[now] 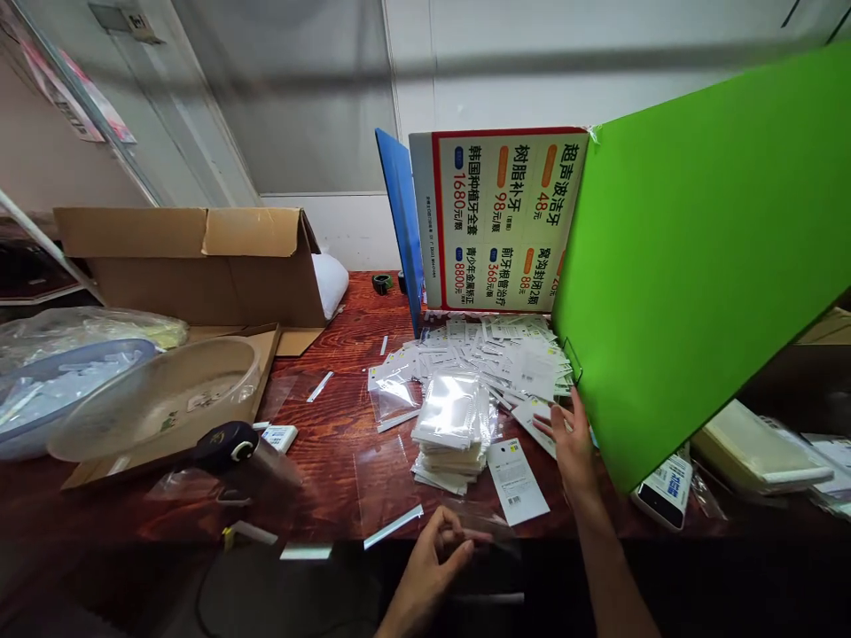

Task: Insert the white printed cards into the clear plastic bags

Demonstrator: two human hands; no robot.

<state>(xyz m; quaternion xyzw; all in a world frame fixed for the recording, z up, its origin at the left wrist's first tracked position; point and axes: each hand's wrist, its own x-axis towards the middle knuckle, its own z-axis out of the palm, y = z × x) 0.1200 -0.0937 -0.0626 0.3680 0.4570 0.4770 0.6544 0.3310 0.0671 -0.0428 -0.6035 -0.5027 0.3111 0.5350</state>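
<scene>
My left hand is at the table's front edge, its fingers curled on a clear plastic bag that hangs over the edge. My right hand reaches beside the green board, fingers apart, their tips at a white card on the near side of a loose card pile. Whether they press on that card I cannot tell. Between the hands lies one printed white card. Left of it rises a stack of bagged cards with shiny clear wrapping.
A green board leans on the right, joined to a printed price board and a blue panel. A dark handheld device, translucent tub, blue basin and cardboard box stand left. A white boxy item sits right.
</scene>
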